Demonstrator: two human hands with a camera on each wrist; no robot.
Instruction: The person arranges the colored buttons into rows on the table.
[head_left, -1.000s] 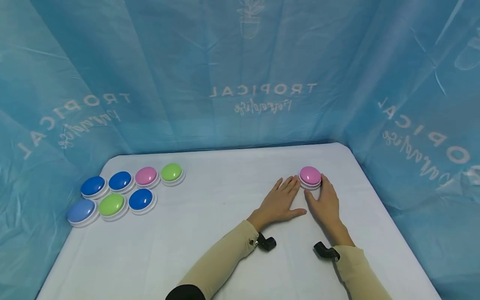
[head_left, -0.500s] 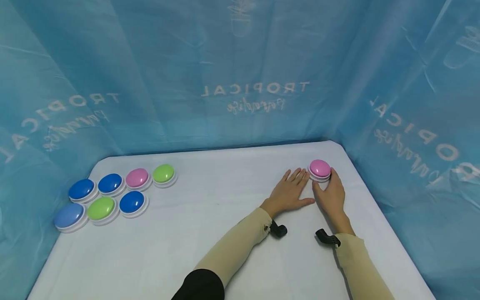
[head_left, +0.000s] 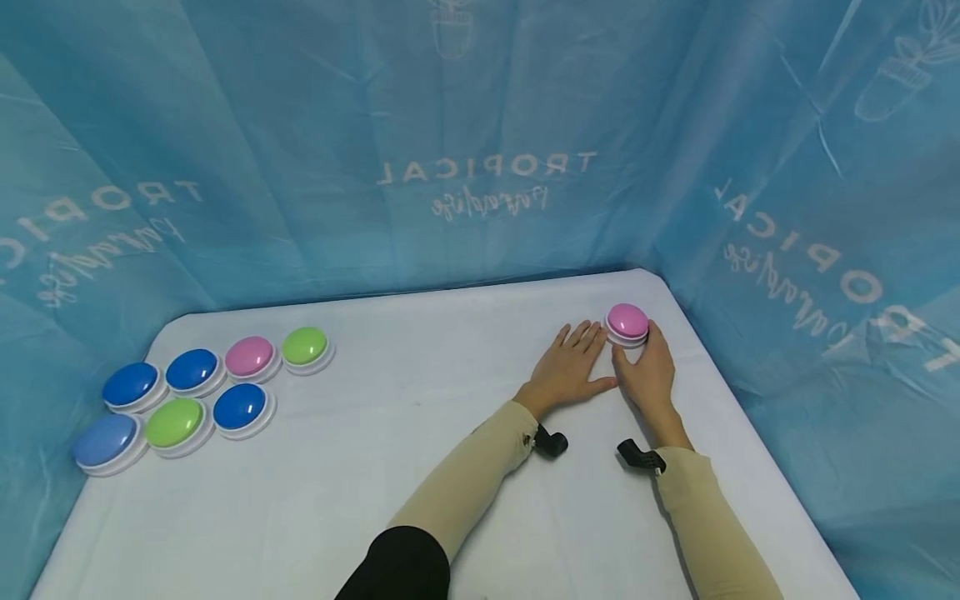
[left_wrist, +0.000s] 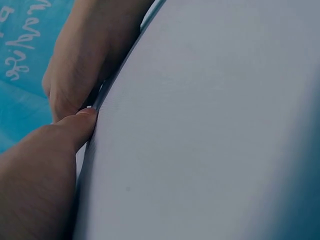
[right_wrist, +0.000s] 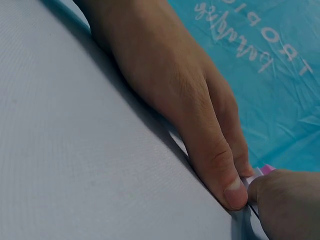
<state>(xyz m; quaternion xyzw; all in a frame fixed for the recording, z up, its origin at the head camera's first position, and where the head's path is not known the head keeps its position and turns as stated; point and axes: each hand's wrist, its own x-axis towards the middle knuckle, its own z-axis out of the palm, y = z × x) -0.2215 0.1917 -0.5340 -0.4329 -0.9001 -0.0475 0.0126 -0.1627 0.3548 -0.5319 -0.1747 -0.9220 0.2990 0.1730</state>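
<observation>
In the head view a pink dome-topped push button (head_left: 627,322) with a white base stands near the far right corner of the table. My right hand (head_left: 649,375) grips its base, thumb at the near side and fingers along the right side. My left hand (head_left: 564,372) lies palm down to the left, fingers straight, fingertips at the base's left edge. The left wrist view shows my left thumb (left_wrist: 75,125) close to the right hand (left_wrist: 95,55). In the right wrist view, the left hand (right_wrist: 170,85) and right hand (right_wrist: 290,205) hide nearly all of the button.
Several similar buttons stand in two rows at the far left: blue ones (head_left: 192,369), green ones (head_left: 305,346), a second pink one (head_left: 251,357) and a lighter blue one (head_left: 107,442). A white cloth covers the table (head_left: 420,408). Blue printed curtains (head_left: 337,242) surround its back and sides.
Both hands have moved the pink button rightward and slightly farther back across the table, mostly in the first half second. The head view has shifted too. The buttons at the left keep their arrangement.
</observation>
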